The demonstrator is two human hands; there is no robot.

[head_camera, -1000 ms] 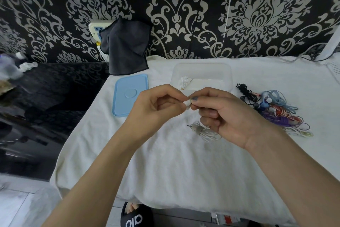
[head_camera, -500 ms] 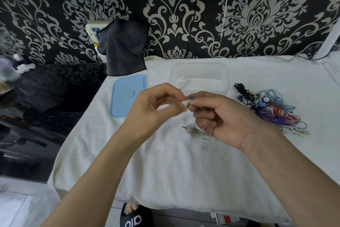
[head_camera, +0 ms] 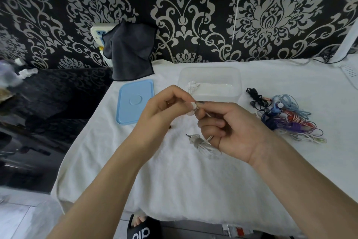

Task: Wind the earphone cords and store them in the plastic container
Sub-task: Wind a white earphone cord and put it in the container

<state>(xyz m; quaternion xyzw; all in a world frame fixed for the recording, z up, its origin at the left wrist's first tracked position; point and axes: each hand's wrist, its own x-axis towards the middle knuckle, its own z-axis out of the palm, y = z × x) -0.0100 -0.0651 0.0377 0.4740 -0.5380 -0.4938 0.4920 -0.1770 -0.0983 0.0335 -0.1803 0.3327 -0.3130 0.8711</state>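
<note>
Nearest you, at the bottom edge, a black slipper (head_camera: pixel 143 229) with white lettering is showing on the floor below the surface (head_camera: pixel 174 180), which is lying under a white towel. Your two forearms are reaching up from the lower corners and your hands are meeting above the middle of the towel.

Your left hand (head_camera: pixel 162 114) is curling its fingers, and its thumb and forefinger are pinching a small white earbud (head_camera: pixel 193 107). Your right hand (head_camera: pixel 230 128) is closing thumb and forefinger on the thin white cord right beside that earbud, so both grips are tight on the same white earphone; the other right fingers are folding into the palm. Below your right hand the rest of the white earphone cord (head_camera: pixel 201 142) is lying in a loose bundle on the towel, its plug pointing left.

Further out, to the left, a blue lid (head_camera: pixel 133 103) is lying flat on the towel. Straight behind your hands the clear plastic container (head_camera: pixel 211 81) is standing open with one wound white earphone (head_camera: pixel 191 86) inside, near its left wall. To the right of the container, a tangled pile of earphones (head_camera: pixel 286 116) in black, blue, red and purple is waiting on the towel, well apart from your hands.

Farthest off, a dark cloth (head_camera: pixel 131 52) is hanging against the patterned wall, partly covering a white wall socket (head_camera: pixel 97 32).
</note>
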